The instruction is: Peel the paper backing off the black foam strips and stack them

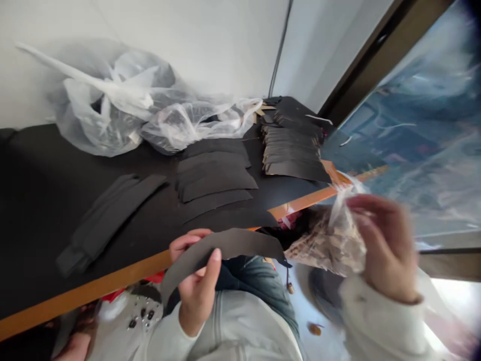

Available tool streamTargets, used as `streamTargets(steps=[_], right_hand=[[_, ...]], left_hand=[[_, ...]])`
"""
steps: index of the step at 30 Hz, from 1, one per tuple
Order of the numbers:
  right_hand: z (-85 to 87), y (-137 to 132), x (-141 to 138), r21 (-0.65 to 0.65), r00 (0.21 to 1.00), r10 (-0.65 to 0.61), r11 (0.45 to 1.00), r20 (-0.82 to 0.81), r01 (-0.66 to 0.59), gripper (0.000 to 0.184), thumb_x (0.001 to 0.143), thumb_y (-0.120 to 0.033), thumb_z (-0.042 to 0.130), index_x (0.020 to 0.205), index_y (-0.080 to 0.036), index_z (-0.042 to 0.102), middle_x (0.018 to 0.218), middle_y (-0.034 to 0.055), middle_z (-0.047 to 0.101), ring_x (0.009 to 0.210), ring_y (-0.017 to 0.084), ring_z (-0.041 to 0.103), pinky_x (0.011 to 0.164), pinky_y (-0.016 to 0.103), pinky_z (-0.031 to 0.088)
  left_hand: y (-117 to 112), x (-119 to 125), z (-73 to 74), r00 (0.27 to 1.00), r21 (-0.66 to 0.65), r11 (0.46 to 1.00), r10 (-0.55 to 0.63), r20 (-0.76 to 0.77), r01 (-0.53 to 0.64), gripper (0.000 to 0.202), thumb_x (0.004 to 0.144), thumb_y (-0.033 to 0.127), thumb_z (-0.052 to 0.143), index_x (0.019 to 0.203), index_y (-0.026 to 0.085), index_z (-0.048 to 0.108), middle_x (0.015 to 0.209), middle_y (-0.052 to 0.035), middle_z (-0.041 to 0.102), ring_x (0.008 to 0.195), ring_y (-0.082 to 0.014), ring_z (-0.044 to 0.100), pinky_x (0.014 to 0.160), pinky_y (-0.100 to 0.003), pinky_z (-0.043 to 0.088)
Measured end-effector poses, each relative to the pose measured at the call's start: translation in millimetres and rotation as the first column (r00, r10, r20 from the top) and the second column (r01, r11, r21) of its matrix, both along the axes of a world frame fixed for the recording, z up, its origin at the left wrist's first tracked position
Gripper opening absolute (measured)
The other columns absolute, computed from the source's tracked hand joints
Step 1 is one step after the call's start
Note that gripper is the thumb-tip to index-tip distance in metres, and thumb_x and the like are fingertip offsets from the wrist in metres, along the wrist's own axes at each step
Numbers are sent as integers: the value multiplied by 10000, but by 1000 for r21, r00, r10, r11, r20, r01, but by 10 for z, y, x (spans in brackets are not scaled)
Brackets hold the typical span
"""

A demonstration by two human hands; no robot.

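Observation:
My left hand (195, 283) is closed on a curved black strip (225, 248), thumb on top and fingers beneath, held just off the table's front edge. My right hand (383, 250) is blurred by motion and grips a clear plastic bag (330, 240) holding several small pale pieces. The bag hangs between the two hands, to the right of the strip. Both sleeves are light grey.
A black-topped table (45, 200) with an orange edge (112, 278) carries long black strips (108, 215), overlapping curved black pieces (214, 183) and a stack of them (293, 150) at the far right. Crumpled clear plastic bags (124, 110) lie against the white wall. A window is on the right.

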State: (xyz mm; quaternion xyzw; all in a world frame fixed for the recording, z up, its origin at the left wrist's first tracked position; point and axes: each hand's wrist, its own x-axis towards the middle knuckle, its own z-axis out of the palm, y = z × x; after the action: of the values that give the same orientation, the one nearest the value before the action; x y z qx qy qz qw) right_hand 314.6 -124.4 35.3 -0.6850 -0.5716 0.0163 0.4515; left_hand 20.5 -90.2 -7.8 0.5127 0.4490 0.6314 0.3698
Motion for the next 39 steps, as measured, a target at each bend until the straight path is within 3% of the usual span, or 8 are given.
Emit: streamTargets(steps=[2, 4, 8, 12, 18, 22, 30, 39], right_hand=[[39, 121, -612, -92, 912, 364, 918, -191, -386, 396, 940, -408, 516, 1307, -262, 502, 1200, 116, 618, 1059, 256, 631, 872, 397, 539], [2, 254, -1021, -140, 853, 454, 856, -259, -498, 378, 883, -428, 631, 1207, -257, 540, 1032, 63, 661, 923, 210, 657, 798, 335, 555], [-114, 476, -1160, -133, 896, 356, 907, -266, -400, 277, 835, -409, 702, 1008, -249, 556, 894, 16, 654, 819, 172, 650, 732, 289, 543], [-147, 578, -1004, -192, 939, 291, 926, -183, -324, 213, 855, -421, 669, 932, -244, 578, 863, 12, 665, 809, 168, 651, 730, 283, 521], [-191, 670, -1013, -319, 990, 129, 937, -59, -141, 244, 843, -462, 663, 939, -249, 593, 832, -3, 701, 774, 178, 683, 680, 279, 489], [-191, 713, -1039, -382, 979, 191, 912, 70, -151, 110, 888, -360, 590, 880, -249, 591, 785, -36, 692, 652, 139, 664, 592, 247, 438], [-261, 712, -1104, -300, 954, 150, 952, 258, -69, 213, 875, -458, 632, 831, -250, 612, 745, -64, 707, 599, 122, 673, 505, 224, 389], [-305, 727, -1108, -309, 946, 109, 951, 306, -9, 243, 872, -492, 630, 824, -254, 637, 723, -64, 715, 565, 126, 669, 480, 235, 376]], left_hand=[[-26, 51, -12, 999, 23, 999, -44, 4, 44, 220, 907, 226, 618, 1058, 246, 460, 1066, -68, 597, 933, -183, 636, 775, -321, 565], [-13, 69, 3, 996, 60, 994, -88, -25, 89, 224, 913, 194, 595, 1072, 241, 445, 1064, -64, 590, 931, -173, 636, 762, -303, 561], [121, -22, 84, 942, 146, 981, -73, -327, 127, 197, 931, 134, 528, 1092, 227, 463, 1087, -64, 589, 990, -164, 614, 848, -307, 526], [312, -113, 136, 808, 162, 987, 84, -584, 14, 168, 913, 140, 592, 1044, 205, 511, 995, -36, 585, 933, -146, 590, 852, -273, 500], [484, -75, 105, 799, 60, 998, 45, -600, -11, 281, 905, 178, 642, 1141, 215, 494, 985, -15, 614, 879, -123, 634, 809, -229, 516], [519, -69, 84, 754, 2, 999, -23, -657, 32, 316, 906, 161, 629, 1181, 221, 487, 949, -5, 610, 832, -125, 631, 780, -237, 511], [526, -104, 83, 760, -122, 991, -117, -639, 50, 342, 905, 142, 602, 1206, 235, 470, 911, 3, 591, 821, -129, 623, 779, -241, 510], [542, -67, 67, 731, -77, 997, -65, -679, 17, 355, 896, 133, 616, 1206, 219, 466, 890, 6, 597, 783, -120, 616, 774, -241, 514]])
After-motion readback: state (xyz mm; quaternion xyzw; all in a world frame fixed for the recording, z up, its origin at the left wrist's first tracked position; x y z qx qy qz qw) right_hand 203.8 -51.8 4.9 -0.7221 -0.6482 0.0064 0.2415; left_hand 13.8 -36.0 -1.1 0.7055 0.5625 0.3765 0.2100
